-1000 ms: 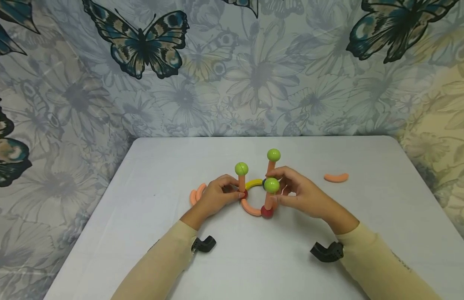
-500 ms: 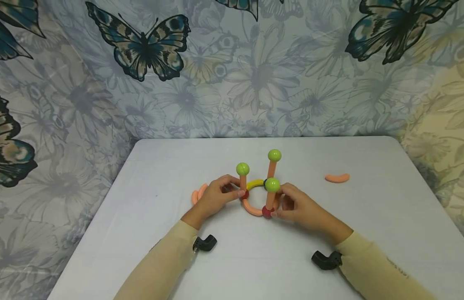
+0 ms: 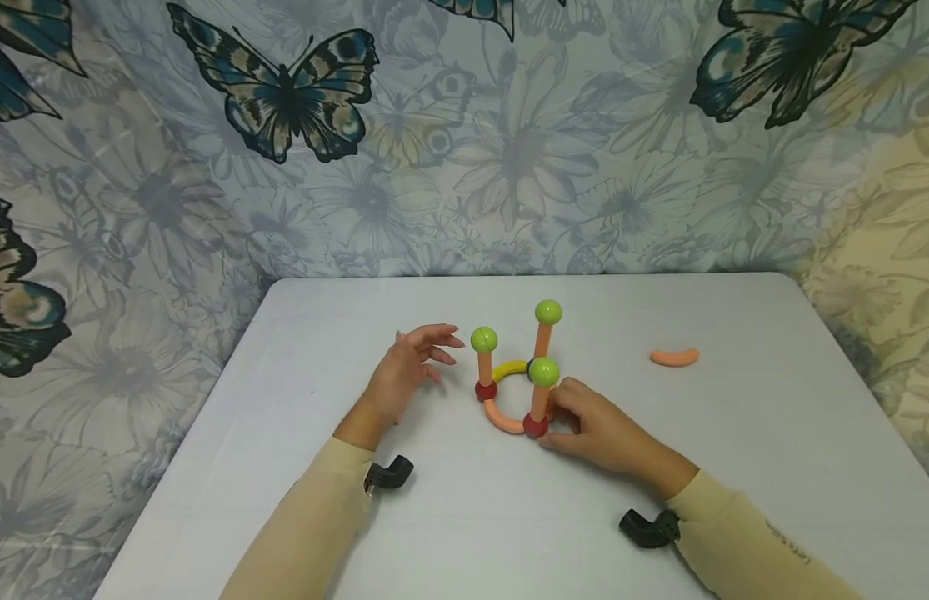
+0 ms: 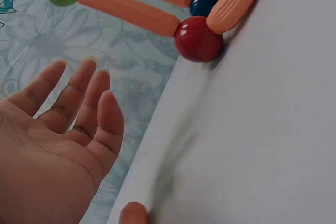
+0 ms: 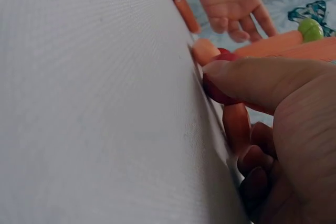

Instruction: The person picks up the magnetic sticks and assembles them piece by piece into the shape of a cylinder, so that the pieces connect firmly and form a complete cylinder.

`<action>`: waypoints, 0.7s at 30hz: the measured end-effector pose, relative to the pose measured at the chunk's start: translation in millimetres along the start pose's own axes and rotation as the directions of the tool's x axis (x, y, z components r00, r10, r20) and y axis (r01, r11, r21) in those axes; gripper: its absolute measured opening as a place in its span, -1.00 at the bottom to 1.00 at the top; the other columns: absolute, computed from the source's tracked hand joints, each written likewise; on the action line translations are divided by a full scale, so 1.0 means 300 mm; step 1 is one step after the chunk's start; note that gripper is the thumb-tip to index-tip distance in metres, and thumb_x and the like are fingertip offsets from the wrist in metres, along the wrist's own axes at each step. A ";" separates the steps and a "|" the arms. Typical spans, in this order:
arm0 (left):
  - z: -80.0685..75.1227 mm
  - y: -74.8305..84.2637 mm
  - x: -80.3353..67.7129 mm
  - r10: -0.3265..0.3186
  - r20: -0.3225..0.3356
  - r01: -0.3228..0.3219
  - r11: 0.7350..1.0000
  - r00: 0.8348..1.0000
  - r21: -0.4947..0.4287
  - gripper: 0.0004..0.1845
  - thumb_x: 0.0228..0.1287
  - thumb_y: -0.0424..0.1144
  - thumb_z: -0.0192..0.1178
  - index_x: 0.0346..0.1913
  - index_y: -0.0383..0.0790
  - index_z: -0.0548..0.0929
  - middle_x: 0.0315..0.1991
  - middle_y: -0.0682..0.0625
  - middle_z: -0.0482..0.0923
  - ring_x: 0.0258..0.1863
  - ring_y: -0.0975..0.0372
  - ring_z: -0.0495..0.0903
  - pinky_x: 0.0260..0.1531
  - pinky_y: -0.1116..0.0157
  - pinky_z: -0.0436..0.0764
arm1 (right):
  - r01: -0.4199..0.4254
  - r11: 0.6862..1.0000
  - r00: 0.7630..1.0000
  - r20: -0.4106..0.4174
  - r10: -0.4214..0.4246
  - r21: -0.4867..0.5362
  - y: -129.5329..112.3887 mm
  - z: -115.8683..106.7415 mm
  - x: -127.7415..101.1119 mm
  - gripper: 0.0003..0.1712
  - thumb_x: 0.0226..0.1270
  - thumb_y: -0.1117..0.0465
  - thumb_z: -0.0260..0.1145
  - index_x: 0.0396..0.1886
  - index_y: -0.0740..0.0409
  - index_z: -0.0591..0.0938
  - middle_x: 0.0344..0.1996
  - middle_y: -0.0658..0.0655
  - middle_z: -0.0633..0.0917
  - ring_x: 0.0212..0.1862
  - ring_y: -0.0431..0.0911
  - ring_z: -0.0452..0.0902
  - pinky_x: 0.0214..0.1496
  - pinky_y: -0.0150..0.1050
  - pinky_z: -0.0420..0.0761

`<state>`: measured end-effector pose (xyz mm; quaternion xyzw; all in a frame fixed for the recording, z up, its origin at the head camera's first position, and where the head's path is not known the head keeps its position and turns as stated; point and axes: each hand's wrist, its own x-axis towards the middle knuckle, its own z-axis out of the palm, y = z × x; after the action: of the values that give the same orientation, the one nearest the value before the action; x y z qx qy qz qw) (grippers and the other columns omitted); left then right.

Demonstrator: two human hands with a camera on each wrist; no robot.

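Note:
On the white table (image 3: 464, 517) stands a toy ring of curved rods joined by balls, with a yellow rod (image 3: 510, 367) at the back and an orange rod (image 3: 501, 418) in front. Three upright orange sticks topped by green balls (image 3: 483, 339) rise from it. My right hand (image 3: 606, 427) grips the front red ball (image 3: 535, 427); its thumb presses that ball in the right wrist view, fingers curled beside an orange rod (image 5: 236, 127). Apart from the ring, to its left, my left hand (image 3: 400, 375) is raised with fingers spread, near the left red ball (image 4: 198, 39).
A loose curved orange rod (image 3: 674, 357) lies at the right of the table. More loose orange rods (image 5: 186, 11) show beyond the ring in the right wrist view; my left hand hides them from the head view. A butterfly-patterned cloth (image 3: 509, 167) hangs behind.
My left hand has let go of the left red ball and moved left and up. My right hand has come down from the upright sticks to the front red ball.

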<state>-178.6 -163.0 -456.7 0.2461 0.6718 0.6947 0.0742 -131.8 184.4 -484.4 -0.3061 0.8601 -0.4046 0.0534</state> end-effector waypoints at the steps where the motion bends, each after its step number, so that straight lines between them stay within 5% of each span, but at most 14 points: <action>1: -0.012 0.009 -0.002 -0.007 0.001 0.007 1.000 1.000 -0.011 0.06 0.62 0.54 -0.37 0.56 -0.40 0.42 0.35 -0.36 0.53 0.16 -0.24 0.51 -0.09 0.06 0.54 | 0.000 1.000 1.000 -0.002 0.000 -0.011 -0.002 0.001 0.000 -0.61 0.29 0.20 0.71 0.01 -0.13 0.72 -0.23 -0.05 0.53 -0.25 -0.13 0.44 -0.27 -0.28 0.51; 11: -0.144 0.073 -0.035 -0.119 0.025 0.120 0.992 0.993 -0.049 0.14 0.52 0.63 -0.40 0.66 -0.34 0.24 0.49 -0.43 0.39 0.38 -0.40 0.36 0.23 -0.41 0.46 | -0.005 0.999 1.000 -0.014 0.004 -0.045 0.001 0.007 -0.003 -0.61 0.29 0.23 0.71 0.01 -0.08 0.73 -0.26 -0.08 0.50 -0.26 -0.16 0.43 -0.28 -0.28 0.51; 16: -0.202 0.095 -0.061 -0.200 0.031 0.201 0.980 0.979 -0.013 0.12 0.55 0.60 -0.41 0.70 -0.33 0.16 0.55 -0.44 0.28 0.47 -0.45 0.25 0.24 -0.43 0.46 | -0.003 0.999 1.000 -0.011 0.003 -0.036 0.002 0.005 -0.004 -0.63 0.30 0.19 0.71 0.01 -0.11 0.73 -0.26 -0.08 0.50 -0.27 -0.16 0.43 -0.29 -0.28 0.50; 21: -0.234 0.110 -0.073 -0.319 0.027 0.318 0.947 0.947 0.045 -0.08 0.72 0.39 -0.39 0.71 -0.31 0.14 0.59 -0.42 0.23 0.51 -0.37 0.27 0.20 -0.32 0.56 | -0.001 1.000 1.000 -0.012 0.001 -0.028 0.001 0.002 -0.003 -0.63 0.30 0.17 0.71 -0.01 -0.13 0.72 -0.27 -0.07 0.50 -0.28 -0.16 0.43 -0.31 -0.29 0.49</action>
<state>-183.0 -238.2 -428.2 0.1476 0.7153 0.6556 0.1918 -131.1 184.6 -485.2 -0.3040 0.8662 -0.3941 0.0442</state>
